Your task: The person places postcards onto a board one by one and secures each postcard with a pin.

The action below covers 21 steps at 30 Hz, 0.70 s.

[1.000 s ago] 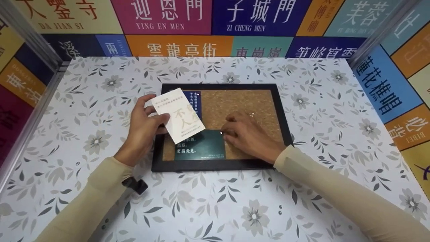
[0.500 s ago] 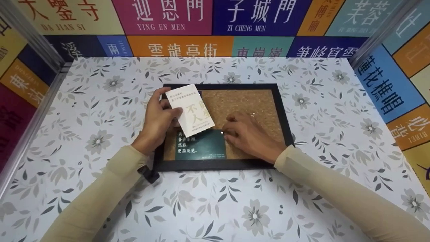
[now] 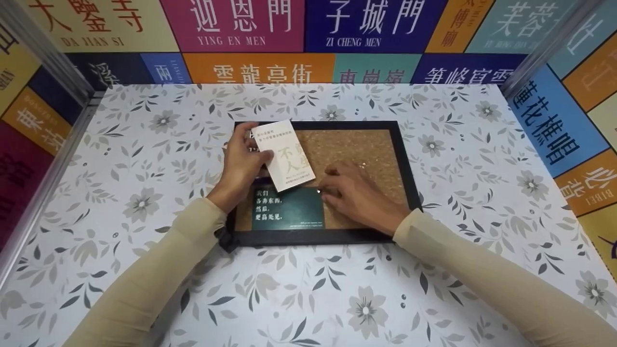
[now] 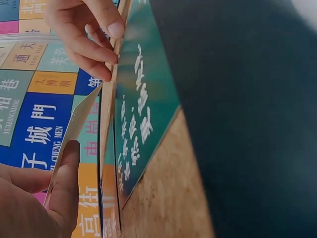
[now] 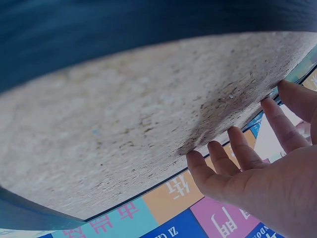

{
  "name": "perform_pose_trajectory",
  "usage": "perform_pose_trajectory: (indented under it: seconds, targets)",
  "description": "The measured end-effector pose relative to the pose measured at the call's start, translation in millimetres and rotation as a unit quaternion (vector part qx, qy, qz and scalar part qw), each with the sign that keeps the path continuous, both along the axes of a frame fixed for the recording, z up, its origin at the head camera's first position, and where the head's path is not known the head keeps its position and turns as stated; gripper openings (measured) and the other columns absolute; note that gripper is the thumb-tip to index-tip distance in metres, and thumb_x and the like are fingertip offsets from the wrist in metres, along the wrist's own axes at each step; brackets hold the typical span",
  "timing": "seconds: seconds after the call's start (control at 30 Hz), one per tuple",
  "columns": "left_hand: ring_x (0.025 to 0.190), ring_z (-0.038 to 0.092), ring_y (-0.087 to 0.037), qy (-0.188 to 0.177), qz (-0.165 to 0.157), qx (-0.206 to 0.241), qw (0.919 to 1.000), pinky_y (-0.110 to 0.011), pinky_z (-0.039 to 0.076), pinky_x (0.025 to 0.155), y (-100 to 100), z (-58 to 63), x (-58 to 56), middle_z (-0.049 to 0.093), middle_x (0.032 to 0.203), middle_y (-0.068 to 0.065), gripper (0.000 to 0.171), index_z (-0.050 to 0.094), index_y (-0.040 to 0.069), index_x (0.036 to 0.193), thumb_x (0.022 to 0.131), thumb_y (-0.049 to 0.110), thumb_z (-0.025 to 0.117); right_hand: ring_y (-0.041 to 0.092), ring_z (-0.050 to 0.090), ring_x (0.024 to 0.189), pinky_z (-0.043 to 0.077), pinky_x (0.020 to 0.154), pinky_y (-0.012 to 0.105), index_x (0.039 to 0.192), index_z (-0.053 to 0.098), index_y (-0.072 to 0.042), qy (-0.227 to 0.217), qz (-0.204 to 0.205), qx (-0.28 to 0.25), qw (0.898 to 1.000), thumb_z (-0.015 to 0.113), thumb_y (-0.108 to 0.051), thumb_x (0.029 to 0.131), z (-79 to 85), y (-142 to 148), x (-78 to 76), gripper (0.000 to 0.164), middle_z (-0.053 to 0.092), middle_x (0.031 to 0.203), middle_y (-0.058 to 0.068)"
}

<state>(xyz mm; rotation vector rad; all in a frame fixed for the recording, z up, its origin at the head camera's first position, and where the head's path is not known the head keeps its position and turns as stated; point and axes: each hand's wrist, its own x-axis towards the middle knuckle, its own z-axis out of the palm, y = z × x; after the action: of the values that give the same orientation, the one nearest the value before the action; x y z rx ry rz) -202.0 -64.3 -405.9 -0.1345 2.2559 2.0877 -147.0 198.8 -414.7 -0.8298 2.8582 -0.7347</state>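
My left hand (image 3: 241, 164) pinches a white card (image 3: 284, 156) with printed characters between thumb and fingers, tilted over the left half of a corkboard (image 3: 371, 144). Below it, a dark green card (image 3: 289, 212) with white writing lies on the cork. My right hand (image 3: 354, 190) is at that card's upper right corner, its thumb and index finger pinching a tiny shiny pin (image 3: 318, 191). In the right wrist view, the other fingertips (image 5: 195, 158) rest on or close to the cork. A dark blue card (image 3: 262, 181) is mostly hidden under the white one.
A black frame (image 3: 313, 237) borders the corkboard. Small shiny pins (image 3: 363, 165) sit on the cork beyond my right hand. The board lies on a floral-patterned table (image 3: 366, 299). Colourful lettered panels (image 3: 246, 26) stand along the back and sides.
My left hand has carried the white card rightward and slightly up over the board, uncovering more of the green card's writing. The right hand stays in place at the green card's corner.
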Motion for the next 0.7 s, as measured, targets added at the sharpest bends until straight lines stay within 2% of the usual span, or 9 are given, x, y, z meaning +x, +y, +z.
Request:
perform_pose_trajectory:
  seconds: [0.17, 0.43, 0.7]
  targets:
    - [0.086, 0.074, -0.028, -0.002, -0.006, -0.006, 1.0, -0.032, 0.064, 0.057, 7.2, -1.0, -6.5, 0.068, 0.118, -0.018, 0.072, 0.044, 0.012, 0.16, 0.097, -0.013, 0.065, 0.038, 0.054, 0.135, 0.043, 0.116, 0.061, 0.122, 0.083, -0.012, 0.003, 0.001, -0.005, 1.0, 0.078, -0.021, 0.104, -0.1, 0.2, 0.5, 0.02, 0.064, 0.145, 0.017]
    - [0.084, 0.074, -0.028, 0.008, -0.019, -0.033, 0.9993, -0.032, 0.064, 0.057, 18.3, -0.9, -12.7, 0.071, 0.115, -0.019, 0.074, 0.045, 0.011, 0.16, 0.094, -0.014, 0.066, 0.036, 0.056, 0.128, 0.045, 0.112, 0.056, 0.128, 0.082, -0.013, 0.003, 0.004, -0.015, 1.0, 0.079, -0.017, 0.103, -1.5, 0.8, -0.3, 0.025, 0.065, 0.14, 0.015]
    - [0.081, 0.074, -0.026, 0.022, -0.033, -0.065, 0.9971, -0.034, 0.065, 0.057, 29.5, -1.3, -17.8, 0.071, 0.116, -0.022, 0.077, 0.043, 0.006, 0.162, 0.092, -0.018, 0.066, 0.036, 0.055, 0.132, 0.044, 0.114, 0.056, 0.132, 0.082, -0.013, 0.002, 0.003, -0.015, 1.0, 0.077, -0.015, 0.104, -0.8, -1.2, -0.3, 0.028, 0.061, 0.148, 0.018]
